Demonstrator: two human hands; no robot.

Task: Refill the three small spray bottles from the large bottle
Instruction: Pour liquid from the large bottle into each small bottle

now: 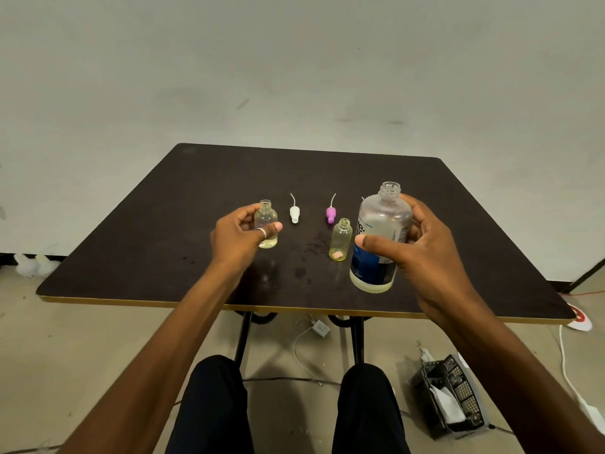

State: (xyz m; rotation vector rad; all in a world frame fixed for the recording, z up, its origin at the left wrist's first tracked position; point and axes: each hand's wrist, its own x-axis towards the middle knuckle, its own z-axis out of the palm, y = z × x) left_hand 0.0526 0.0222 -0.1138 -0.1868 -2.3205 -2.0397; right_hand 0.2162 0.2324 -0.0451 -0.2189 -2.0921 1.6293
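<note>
Head view: the left hand [242, 234] grips an uncapped small bottle [267, 224] at nine o'clock on the table [157, 224]. The right hand [425, 247] wraps the open large bottle [379, 237] at three o'clock. Best to bring the mouths close, tilt slowly and keep the small bottle upright.

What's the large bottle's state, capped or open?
Open: the large bottle, held upright in the right hand, shows a bare threaded neck with no cap.
</note>
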